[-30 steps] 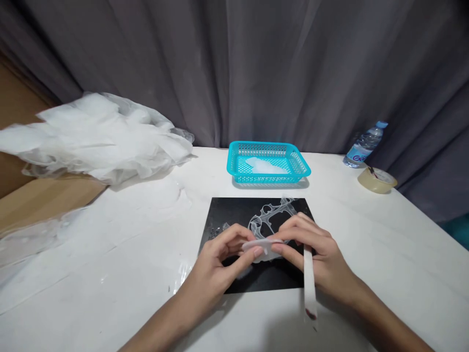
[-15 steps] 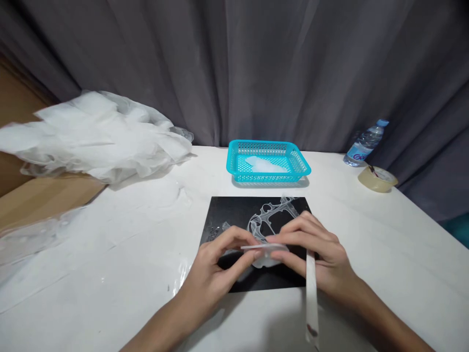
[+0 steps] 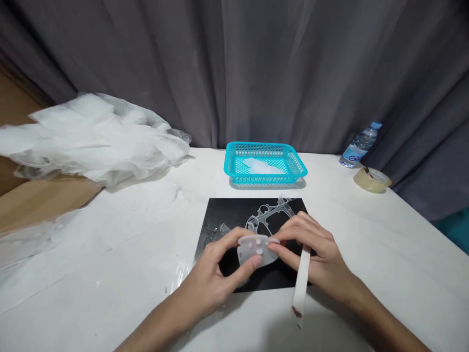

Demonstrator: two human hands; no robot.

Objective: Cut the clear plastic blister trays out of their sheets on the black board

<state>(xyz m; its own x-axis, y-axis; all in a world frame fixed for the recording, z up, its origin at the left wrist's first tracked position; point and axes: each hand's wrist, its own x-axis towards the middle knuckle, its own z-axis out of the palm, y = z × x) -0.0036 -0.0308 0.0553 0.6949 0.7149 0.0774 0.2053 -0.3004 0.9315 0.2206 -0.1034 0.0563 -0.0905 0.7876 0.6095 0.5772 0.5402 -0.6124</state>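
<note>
A thin translucent white plastic piece point(image 3: 249, 251), rounded and with small raised nubs and holes, is held above the black mat point(image 3: 220, 210). My left hand point(image 3: 216, 269) is closed, gripping its left side between thumb and fingers. My right hand point(image 3: 315, 244) pinches the piece's right edge between thumb and forefinger. Tucked in that same hand is a flat white stick-like tool point(image 3: 302, 281), its lower end marked dark red and pointing down toward me. Behind the hands, a clear plastic offcut frame point(image 3: 269, 211) lies on the mat.
A turquoise basket point(image 3: 227, 168) holding white plastic pieces point(image 3: 262, 166) stands beyond the mat. At the right are a water bottle point(image 3: 361, 145) and a tape roll point(image 3: 372, 180). White plastic sheets point(image 3: 102, 137) are heaped at the left above a cardboard box point(image 3: 54, 193).
The plastic piece, earlier seen nearly edge-on, has been tilted so its nubbed face shows. My right fingers have shifted to its right edge, and the white tool's lower end has swung left.
</note>
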